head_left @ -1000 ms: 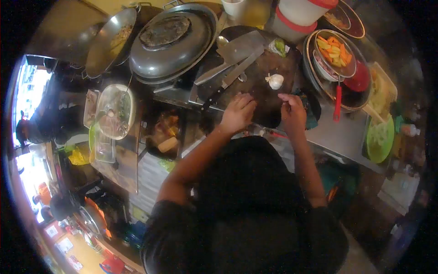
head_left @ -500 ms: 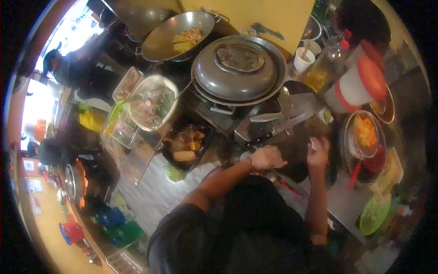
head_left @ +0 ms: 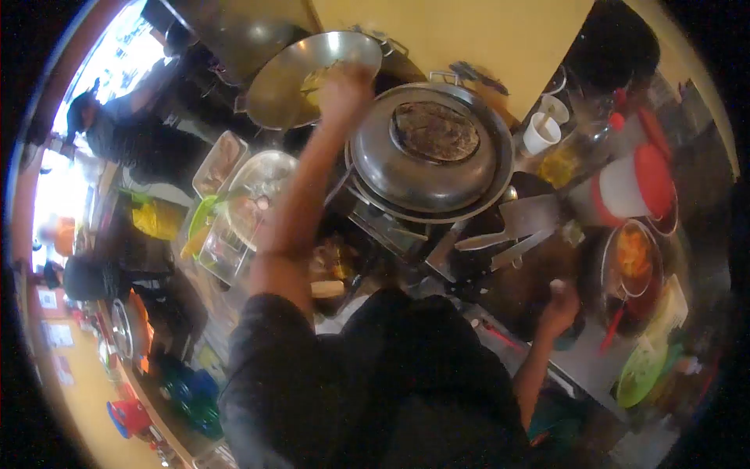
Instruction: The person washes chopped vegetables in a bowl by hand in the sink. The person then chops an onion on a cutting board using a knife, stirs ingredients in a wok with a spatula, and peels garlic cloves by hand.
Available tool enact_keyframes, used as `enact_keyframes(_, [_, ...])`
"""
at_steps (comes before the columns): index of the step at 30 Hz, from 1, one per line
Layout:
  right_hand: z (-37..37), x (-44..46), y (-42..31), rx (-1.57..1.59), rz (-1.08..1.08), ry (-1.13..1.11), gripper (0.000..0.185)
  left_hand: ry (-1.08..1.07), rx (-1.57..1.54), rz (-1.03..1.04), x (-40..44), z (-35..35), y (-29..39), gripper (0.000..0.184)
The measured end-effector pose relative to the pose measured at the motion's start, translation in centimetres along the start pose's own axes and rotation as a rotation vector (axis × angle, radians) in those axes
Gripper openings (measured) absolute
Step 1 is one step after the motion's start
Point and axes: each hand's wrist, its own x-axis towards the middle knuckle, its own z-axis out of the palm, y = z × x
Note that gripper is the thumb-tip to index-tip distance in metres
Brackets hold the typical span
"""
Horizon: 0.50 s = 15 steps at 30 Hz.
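Note:
My left hand (head_left: 346, 92) is stretched out over the open wok (head_left: 273, 82) at the upper left, near the yellowish food in it; blur hides its fingers. At the right, my right hand (head_left: 559, 309) is closed round a small white thing that looks like the garlic bulb (head_left: 556, 287), above the dark round board (head_left: 512, 289). On that board lie a wide cleaver (head_left: 530, 215) and a knife (head_left: 523, 248). Between my hands sits a large pan with a domed metal lid (head_left: 426, 176).
Red-lidded tubs (head_left: 625, 187), white cups (head_left: 541, 133) and a bowl of orange pieces (head_left: 634, 254) stand at the right. Trays (head_left: 221, 162) and an oval container (head_left: 262, 176) are at the left. Another person (head_left: 125, 129) is at the upper left.
The view has turned left. My left hand has gone from the board up to the wok. My right hand has closed on the garlic that lay on the board.

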Motion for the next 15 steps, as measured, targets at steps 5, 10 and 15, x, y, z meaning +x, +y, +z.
enact_keyframes(5, [0.3,-0.5,0.2,0.068,0.241,0.037,0.024,-0.298,0.145,0.016,3.8,14.3,-19.1,0.024])
enact_keyframes(10, [-0.6,-0.7,-0.7,0.199,0.385,0.023,0.029,-0.272,0.061,-0.233,7.7,11.8,-22.0,0.029])
enact_keyframes(15, [-1.7,0.9,-4.1,0.237,0.527,-0.034,0.027,-0.243,0.357,0.121,7.7,11.9,-28.1,0.032])
